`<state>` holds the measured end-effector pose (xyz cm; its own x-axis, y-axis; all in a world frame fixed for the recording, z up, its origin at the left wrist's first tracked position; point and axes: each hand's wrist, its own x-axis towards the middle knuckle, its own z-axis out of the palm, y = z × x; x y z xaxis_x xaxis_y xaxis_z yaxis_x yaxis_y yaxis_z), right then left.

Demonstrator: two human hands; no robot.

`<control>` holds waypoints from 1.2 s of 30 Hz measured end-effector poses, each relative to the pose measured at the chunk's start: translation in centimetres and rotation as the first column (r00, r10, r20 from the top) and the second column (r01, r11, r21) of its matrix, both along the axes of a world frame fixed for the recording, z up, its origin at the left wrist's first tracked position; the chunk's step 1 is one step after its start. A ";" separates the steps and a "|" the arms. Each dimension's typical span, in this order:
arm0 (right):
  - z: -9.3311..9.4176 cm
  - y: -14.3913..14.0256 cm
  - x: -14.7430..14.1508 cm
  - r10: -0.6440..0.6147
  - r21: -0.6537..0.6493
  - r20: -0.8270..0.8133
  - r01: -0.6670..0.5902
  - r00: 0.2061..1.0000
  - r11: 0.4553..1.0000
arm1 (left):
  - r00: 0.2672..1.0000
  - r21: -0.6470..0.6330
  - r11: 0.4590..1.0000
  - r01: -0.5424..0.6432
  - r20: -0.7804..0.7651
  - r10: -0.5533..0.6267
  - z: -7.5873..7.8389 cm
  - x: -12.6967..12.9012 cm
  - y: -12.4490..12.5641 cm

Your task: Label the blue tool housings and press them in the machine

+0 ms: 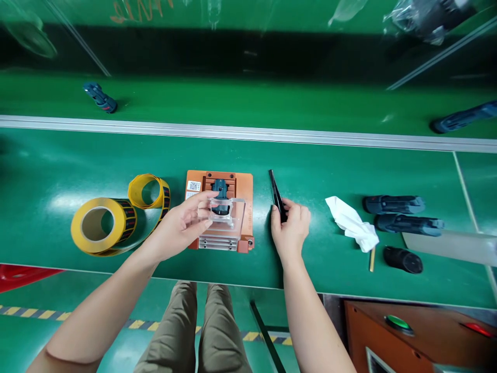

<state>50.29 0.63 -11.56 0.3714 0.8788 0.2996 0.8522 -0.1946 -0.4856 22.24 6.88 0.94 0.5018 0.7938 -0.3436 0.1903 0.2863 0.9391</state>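
Clear cover (225, 211) seated over dark part (221, 196) in orange jig (245, 187), left hand (179, 228) pinching its edge, right hand (290, 230) closed on black tweezers (276, 192); label work looks pending.

Green bench (58, 166) bears tape roll (101, 225), orange fixture (244, 189), white cloth (351, 221).

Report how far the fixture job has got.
Done: a dark part sits in the orange fixture. In hand: the left hand holds the clear cover over it; the right hand grips black tweezers. Left, likely: three dark parts wait at right.
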 end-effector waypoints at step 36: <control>4.8 4.6 -5.3 0.661 -0.030 -0.277 -0.694 0.697 0.719 | 0.922 0.845 0.491 0.212 -0.340 0.187 -9.3 -2.9 -9.1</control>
